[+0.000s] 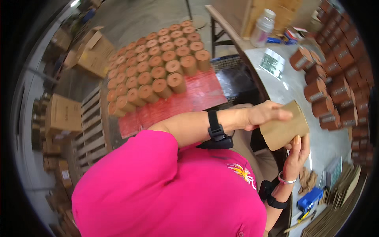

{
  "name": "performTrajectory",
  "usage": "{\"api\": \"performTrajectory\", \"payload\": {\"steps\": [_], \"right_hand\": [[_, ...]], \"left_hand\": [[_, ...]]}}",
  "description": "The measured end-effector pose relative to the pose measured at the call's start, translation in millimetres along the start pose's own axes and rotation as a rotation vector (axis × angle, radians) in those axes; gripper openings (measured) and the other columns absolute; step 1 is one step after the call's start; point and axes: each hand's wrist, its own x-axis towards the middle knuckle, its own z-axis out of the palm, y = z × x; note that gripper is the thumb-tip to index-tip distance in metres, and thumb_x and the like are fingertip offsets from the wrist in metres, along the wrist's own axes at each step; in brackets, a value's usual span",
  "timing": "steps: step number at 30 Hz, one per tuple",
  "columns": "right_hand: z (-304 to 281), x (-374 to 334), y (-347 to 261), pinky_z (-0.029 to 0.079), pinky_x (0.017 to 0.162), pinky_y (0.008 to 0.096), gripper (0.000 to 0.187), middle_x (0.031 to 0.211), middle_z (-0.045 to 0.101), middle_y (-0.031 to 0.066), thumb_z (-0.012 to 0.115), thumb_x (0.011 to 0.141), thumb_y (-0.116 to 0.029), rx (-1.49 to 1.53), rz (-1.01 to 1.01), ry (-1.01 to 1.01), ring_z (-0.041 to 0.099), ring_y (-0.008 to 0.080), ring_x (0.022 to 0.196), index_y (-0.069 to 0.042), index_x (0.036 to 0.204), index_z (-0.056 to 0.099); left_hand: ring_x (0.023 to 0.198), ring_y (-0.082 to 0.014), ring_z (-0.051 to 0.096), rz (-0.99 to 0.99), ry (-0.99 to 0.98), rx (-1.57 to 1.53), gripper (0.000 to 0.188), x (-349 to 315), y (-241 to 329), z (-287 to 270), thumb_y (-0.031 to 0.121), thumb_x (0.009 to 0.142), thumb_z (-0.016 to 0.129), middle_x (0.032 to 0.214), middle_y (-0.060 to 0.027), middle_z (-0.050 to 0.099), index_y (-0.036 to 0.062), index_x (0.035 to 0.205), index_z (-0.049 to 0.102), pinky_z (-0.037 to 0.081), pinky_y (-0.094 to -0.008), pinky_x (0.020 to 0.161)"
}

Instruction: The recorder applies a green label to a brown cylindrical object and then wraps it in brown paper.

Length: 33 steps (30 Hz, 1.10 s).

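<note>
shirt (169,197) was vivid pink with a yellow-and-white motif (243,173), paper wrap (282,130) was tan, left board (201,93) was red, right-hand rolls (316,90) were rust-brown

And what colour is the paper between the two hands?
The paper is light brown, clearest in the head view.

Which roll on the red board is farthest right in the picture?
The roll at the group's right corner: every other one on the red board stands farther left.
</note>
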Motion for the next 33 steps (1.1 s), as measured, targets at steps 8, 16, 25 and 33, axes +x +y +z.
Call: {"api": "performTrajectory", "payload": {"steps": [8, 16, 25, 33], "right_hand": [[34, 9, 24, 0.055, 0.083, 0.0282, 0.04, 0.116, 0.067, 0.015, 0.061, 0.1, -0.012, -0.127, 0.119, -0.216, 0.068, 0.0164, 0.093, 0.005, 0.136, 0.054], [19, -11, 46, 0.056, 0.082, 0.0278, 0.037, 0.111, 0.069, 0.013, 0.062, 0.099, -0.012, -0.243, 0.261, -0.211, 0.068, 0.0151, 0.089, 0.006, 0.131, 0.056], [4, -18, 44, 0.056, 0.083, 0.0278, 0.035, 0.111, 0.069, 0.0135, 0.061, 0.099, -0.008, -0.278, 0.334, -0.09, 0.068, 0.0151, 0.09, 0.006, 0.131, 0.055], [-83, -25, 38, 0.049, 0.095, 0.0371, 0.031, 0.121, 0.067, 0.0152, 0.065, 0.093, -0.007, -0.938, -0.155, 0.495, 0.064, 0.0294, 0.109, 0.002, 0.123, 0.063]], "left_hand": [[0.121, -0.0301, 0.057, -0.003, 0.623, -0.783, 0.065, -88, -22, -132, 0.058, 0.091, 0.059, 0.134, -0.0135, 0.058, 0.0153, 0.139, 0.051, 0.046, -0.0556, 0.098], [0.113, -0.0309, 0.057, 0.202, 0.996, -1.004, 0.058, -113, -39, -280, 0.059, 0.098, 0.038, 0.126, -0.0101, 0.061, 0.0144, 0.128, 0.058, 0.05, -0.0516, 0.091], [0.115, -0.0338, 0.058, 0.628, 1.542, -1.412, 0.061, -73, -44, -311, 0.057, 0.097, 0.045, 0.134, -0.0137, 0.057, 0.0099, 0.135, 0.053, 0.056, -0.0433, 0.085], [0.093, -0.0279, 0.069, -0.063, 1.639, 0.614, 0.047, -100, -92, -286, 0.039, 0.103, 0.04, 0.107, -0.0144, 0.071, 0.0018, 0.112, 0.067, 0.057, -0.0394, 0.082]]}}
